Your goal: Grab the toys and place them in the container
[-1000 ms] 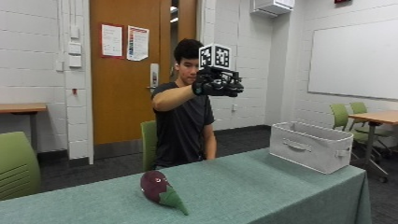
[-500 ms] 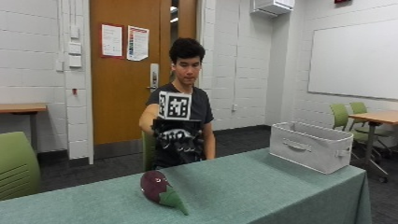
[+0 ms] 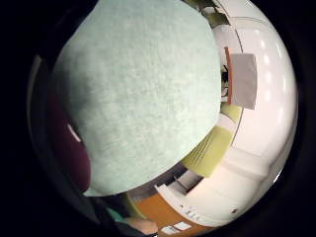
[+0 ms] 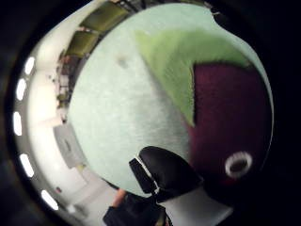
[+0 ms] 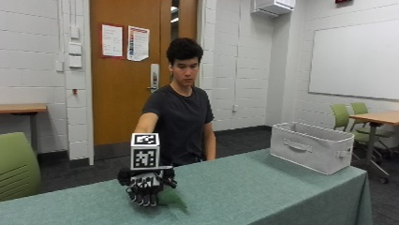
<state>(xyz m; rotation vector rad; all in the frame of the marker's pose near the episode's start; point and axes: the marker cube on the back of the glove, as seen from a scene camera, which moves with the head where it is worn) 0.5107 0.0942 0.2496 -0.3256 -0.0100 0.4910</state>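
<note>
Over the green table point(image 5: 262, 187), gloved hand point(image 5: 147, 185) lowered, fingers pointing down, spread, unclenched, covering plush toy point(image 5: 173, 198); container point(image 5: 312, 146) well apart

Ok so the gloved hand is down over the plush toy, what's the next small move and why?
Probably curl the fingers round the toy and grip it. The gloved hand covers it on the table, the toy fills the palm view, and one fingertip lies beside it. The container waits at the far end.

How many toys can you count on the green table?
1: a maroon and green plush toy on the table, mostly hidden behind the gloved right hand; none visible elsewhere, though the container's inside is unseen.
</note>
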